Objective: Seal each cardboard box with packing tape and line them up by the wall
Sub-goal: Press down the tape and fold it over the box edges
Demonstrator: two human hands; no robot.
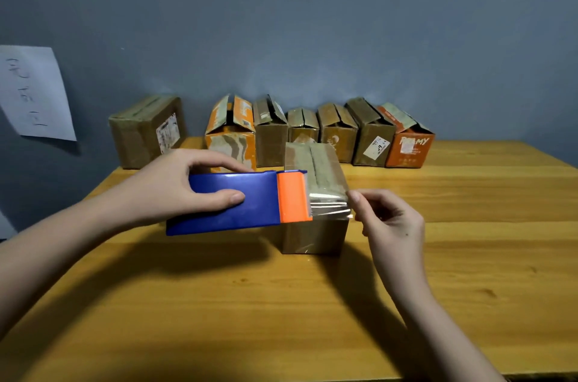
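- The left hand (pixel 175 191) grips a blue and orange tape dispenser (pixel 237 202), thumb on its near face and fingers curled over its far edge.
- The dispenser's orange end lies at the top left edge of a small cardboard box (pixel 316 203) that stands on the wooden surface (pixel 281 303), well in front of the other boxes.
- Clear tape (pixel 330 202) runs from the orange end across the near part of the box's top to its right edge.
- The right hand (pixel 391 222) pinches the free end of the tape between thumb and forefinger just at the box's near right corner; the other fingers are loosely curled.
- The box's top flaps are shut, with a seam down the middle, and shiny tape also shows on its front face.
- Along the blue-grey wall (pixel 312 22) stands a row of six boxes (pixel 319 134), touching side to side, their top flaps partly raised; the row's two end boxes are orange.
- A larger brown box (pixel 145 131) stands apart to the left of the row, at the surface's far left corner, with its top closed.
- A white sheet of paper (pixel 32 92) with handwriting hangs on the wall at the left.
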